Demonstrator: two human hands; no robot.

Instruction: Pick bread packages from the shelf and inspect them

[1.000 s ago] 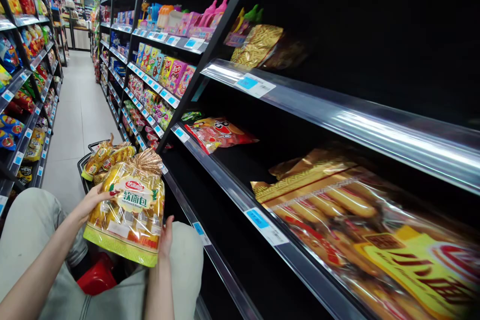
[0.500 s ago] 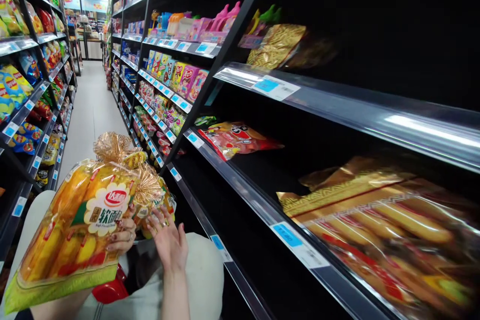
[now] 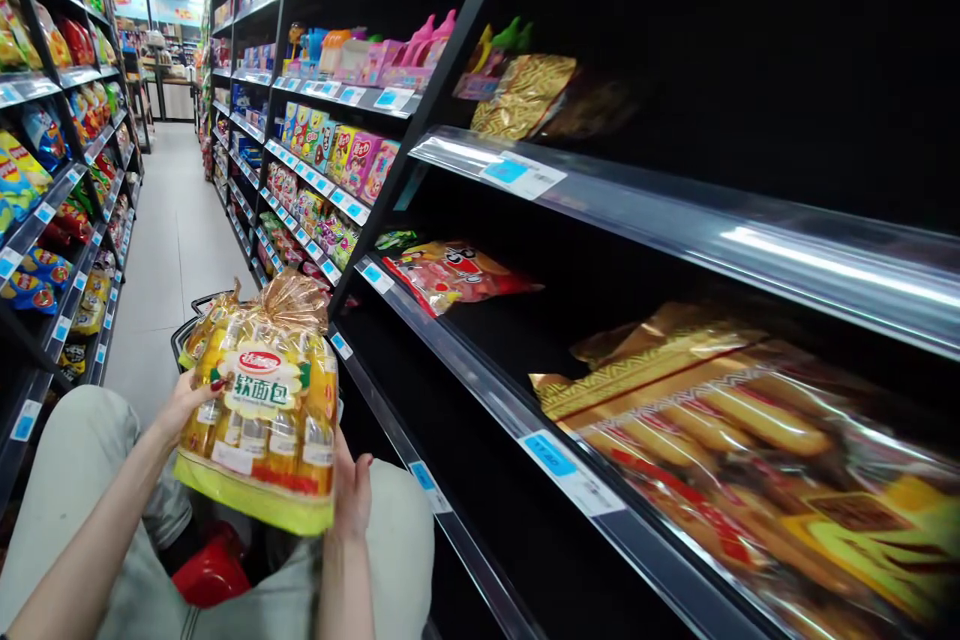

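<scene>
A clear bag of soft bread (image 3: 259,440) with a yellow-green bottom band and a gathered gold top is tilted up over my lap. My left hand (image 3: 187,405) grips its left edge, thumb in front and the other fingers out of sight behind. Against the right edge rests my right hand (image 3: 351,495), its thumb showing and its remaining fingers hidden by the bag. Just beyond the bag shows the rim of a black shopping basket (image 3: 180,330), with a bit of similar packaging in it.
Close on my right stand dark shelves, holding large bread bags (image 3: 720,450), a red snack bag (image 3: 457,272) and a gold packet (image 3: 525,95). Shelf edges (image 3: 570,480) jut toward my knee. A tiled aisle (image 3: 172,220) runs ahead between snack racks. Something red (image 3: 212,565) lies between my legs.
The bread bag has swung from the left to the middle, its label facing me. My right hand, spread and off the bag before, is now at its right edge.
</scene>
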